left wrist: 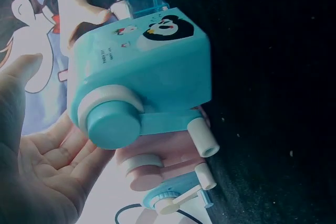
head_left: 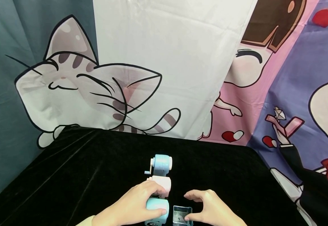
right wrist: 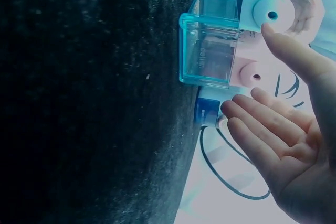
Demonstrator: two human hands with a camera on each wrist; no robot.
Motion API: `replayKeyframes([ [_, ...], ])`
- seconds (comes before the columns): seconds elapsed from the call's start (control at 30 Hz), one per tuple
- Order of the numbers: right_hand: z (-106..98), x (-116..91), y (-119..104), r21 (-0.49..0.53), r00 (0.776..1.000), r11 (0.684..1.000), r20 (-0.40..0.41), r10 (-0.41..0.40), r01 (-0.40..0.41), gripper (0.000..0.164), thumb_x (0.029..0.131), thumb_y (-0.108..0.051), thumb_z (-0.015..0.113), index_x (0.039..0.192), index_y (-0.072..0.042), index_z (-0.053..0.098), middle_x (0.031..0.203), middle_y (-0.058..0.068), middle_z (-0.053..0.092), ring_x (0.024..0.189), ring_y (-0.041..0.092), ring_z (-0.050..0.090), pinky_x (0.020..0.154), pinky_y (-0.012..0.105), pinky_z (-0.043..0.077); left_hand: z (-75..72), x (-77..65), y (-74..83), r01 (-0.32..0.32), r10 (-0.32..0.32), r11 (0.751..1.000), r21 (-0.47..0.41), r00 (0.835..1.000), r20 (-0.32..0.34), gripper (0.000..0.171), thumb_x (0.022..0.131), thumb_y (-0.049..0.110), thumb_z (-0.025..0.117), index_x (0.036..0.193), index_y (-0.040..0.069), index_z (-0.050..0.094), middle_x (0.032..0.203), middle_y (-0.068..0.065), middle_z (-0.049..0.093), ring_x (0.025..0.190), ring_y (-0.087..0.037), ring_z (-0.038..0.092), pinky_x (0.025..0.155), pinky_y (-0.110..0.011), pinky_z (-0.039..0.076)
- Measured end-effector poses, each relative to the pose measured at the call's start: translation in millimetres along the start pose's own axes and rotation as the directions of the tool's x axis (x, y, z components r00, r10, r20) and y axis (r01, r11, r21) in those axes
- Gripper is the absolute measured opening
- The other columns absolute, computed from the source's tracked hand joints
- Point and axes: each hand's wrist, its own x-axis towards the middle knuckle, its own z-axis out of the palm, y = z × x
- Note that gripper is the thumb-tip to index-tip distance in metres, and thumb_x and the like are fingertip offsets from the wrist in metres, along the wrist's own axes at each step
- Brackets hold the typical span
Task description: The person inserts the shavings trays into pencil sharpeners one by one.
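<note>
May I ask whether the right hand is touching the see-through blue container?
Apart; the right wrist view shows the right hand with thumb and fingertips clear of the see-through blue container.

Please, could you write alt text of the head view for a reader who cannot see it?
A left hand partly hides a turquoise sharpener and a pink one, lined up with a light blue one on black cloth. The open right hand is near a clear container; behind is a cartoon backdrop.

I see smooth, softly shiny plastic on the turquoise sharpener (left wrist: 168, 77), glossy see-through plastic on the bin (right wrist: 210, 20), and velvety, matt black cloth (head_left: 110, 166).
</note>
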Motion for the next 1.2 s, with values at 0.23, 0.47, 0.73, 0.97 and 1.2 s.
replayKeyframes([
  [0.23,0,-4,5,0.000,0.998,0.999,0.017,0.052,-0.052,0.052,0.073,-0.046,0.070,0.114,-0.017,0.058,0.108,-0.001,0.063,0.093,0.010,0.058,0.078,0.037,0.051,2.3,-2.3,-1.2,0.051,-0.051,0.999,-0.009,0.998,0.030,0.037,0.079,0.052,0.062,0.105,0.026,0.056,0.101,0.012,0.057,0.087,-0.004,0.050,0.075,-0.026,0.047],
  [0.47,1,-7,7,0.017,0.995,0.996,0.045,0.085,-0.086,0.051,0.073,-0.046,0.070,0.114,-0.019,0.058,0.108,-0.005,0.062,0.093,0.008,0.056,0.078,0.038,0.050,3.8,-2.6,-3.9,0.073,-0.074,0.997,0.025,0.994,0.086,0.044,0.077,0.058,0.060,0.106,0.025,0.056,0.102,0.013,0.056,0.087,-0.004,0.049,0.072,-0.027,0.046],
  [0.73,4,-10,7,0.080,0.988,0.987,0.078,0.130,-0.137,0.047,0.074,-0.042,0.070,0.114,-0.020,0.058,0.107,-0.006,0.062,0.095,0.010,0.056,0.079,0.044,0.049,7.2,-4.8,-5.8,0.110,-0.112,0.994,0.024,0.987,0.118,0.044,0.074,0.060,0.062,0.104,0.027,0.055,0.100,0.015,0.054,0.084,-0.004,0.049,0.069,-0.025,0.046],
  [0.97,6,-11,8,0.105,0.986,0.984,0.095,0.135,-0.144,0.047,0.074,-0.043,0.071,0.114,-0.020,0.059,0.106,-0.008,0.062,0.094,0.009,0.056,0.079,0.043,0.049,12.9,-5.2,-7.9,0.146,-0.146,0.989,0.004,0.980,0.137,0.044,0.070,0.054,0.069,0.102,0.027,0.055,0.096,0.017,0.052,0.082,-0.003,0.048,0.067,-0.023,0.045],
  [1.2,8,-13,9,0.107,0.984,0.981,0.099,0.150,-0.161,0.046,0.072,-0.043,0.072,0.112,-0.023,0.059,0.103,-0.008,0.063,0.093,0.009,0.057,0.076,0.044,0.050,16.3,-5.2,-8.9,0.157,-0.153,0.987,-0.017,0.975,0.159,0.046,0.066,0.048,0.073,0.103,0.028,0.054,0.098,0.017,0.051,0.082,-0.002,0.049,0.069,-0.023,0.045],
])
